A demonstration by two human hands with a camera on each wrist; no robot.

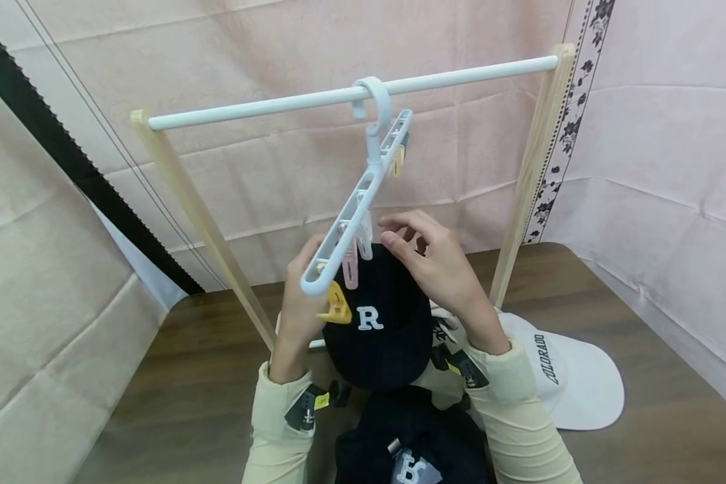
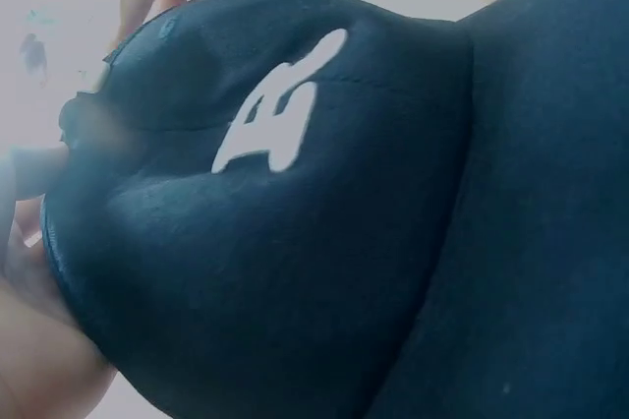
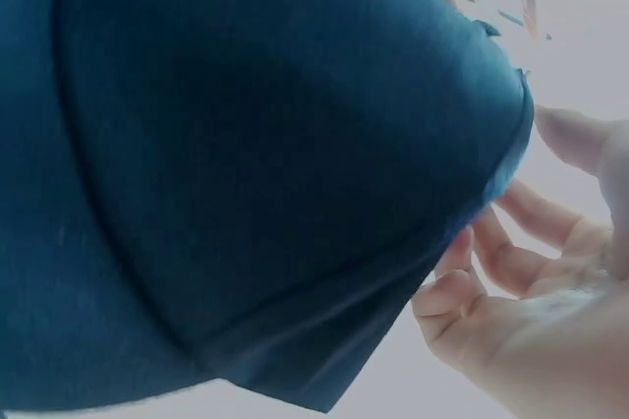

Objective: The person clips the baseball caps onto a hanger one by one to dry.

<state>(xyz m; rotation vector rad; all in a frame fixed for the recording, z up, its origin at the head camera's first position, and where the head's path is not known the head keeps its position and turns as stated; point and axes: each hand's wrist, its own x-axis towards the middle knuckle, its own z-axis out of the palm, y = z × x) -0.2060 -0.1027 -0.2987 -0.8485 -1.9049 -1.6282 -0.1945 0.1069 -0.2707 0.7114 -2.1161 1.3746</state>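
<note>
A black cap (image 1: 380, 356) with a white letter R hangs below the near end of a pale blue hanger (image 1: 372, 178). A pink clip (image 1: 350, 265) and a whitish clip (image 1: 364, 235) are at its upper edge. My left hand (image 1: 301, 302) holds the cap's edge at the left, partly hidden by the hanger and a yellow clip (image 1: 337, 304). To the right, my right hand (image 1: 438, 259) is beside the cap's upper edge with its fingers loosely bent. In the right wrist view, the right fingers (image 3: 516, 267) reach past the cap's edge and the thumb stays apart from them.
The hanger hooks over a white rod (image 1: 472, 76) between wooden posts (image 1: 535, 168). Another clip (image 1: 398, 161) is on its far end. A white cap (image 1: 571, 380) lies on the wooden table (image 1: 175, 390) at right. Another dark cap (image 1: 411, 430) lies at the front.
</note>
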